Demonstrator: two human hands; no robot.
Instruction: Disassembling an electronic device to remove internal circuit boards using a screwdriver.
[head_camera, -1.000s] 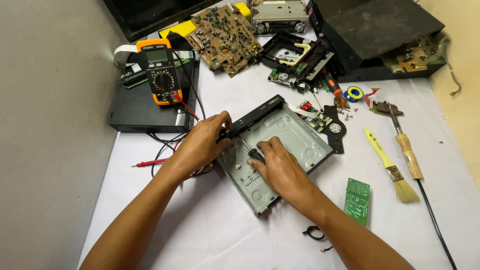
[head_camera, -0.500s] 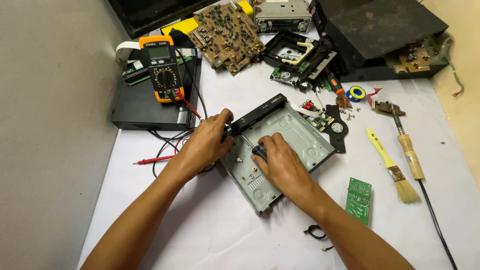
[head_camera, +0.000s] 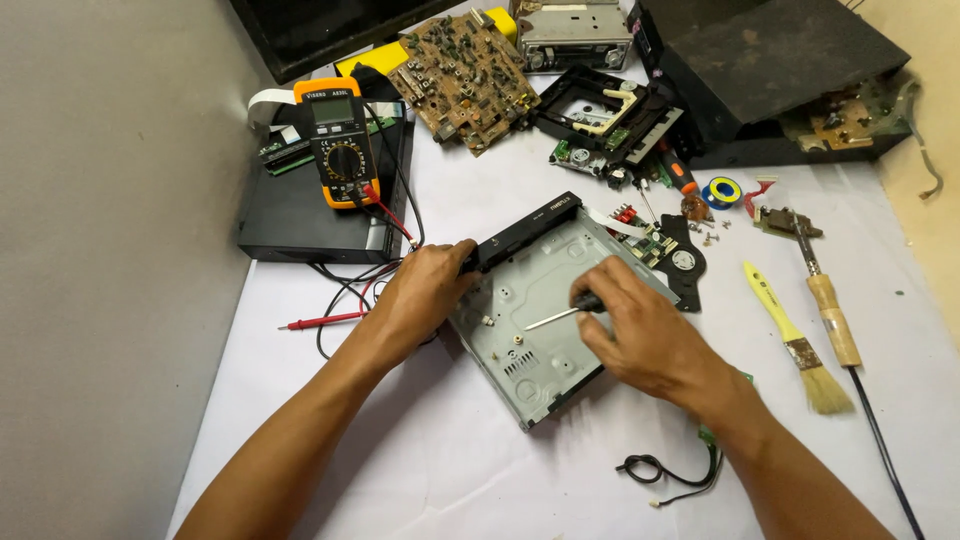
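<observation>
White cloth covers the bench (head_camera: 420, 470). Left hand (head_camera: 425, 295) clamps the grey sheet-metal chassis tray (head_camera: 545, 355) by its black front edge; right hand (head_camera: 640, 330) pinches a slim screwdriver (head_camera: 560, 315) inside. Stiff, light, likely sharp-rimmed: grip edges.

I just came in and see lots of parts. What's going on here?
A person is working on an opened grey metal case on a white table. The left hand holds its black front edge. The right hand holds a screwdriver, tip down inside the case. Around it lie a multimeter, circuit boards and a paintbrush.
</observation>
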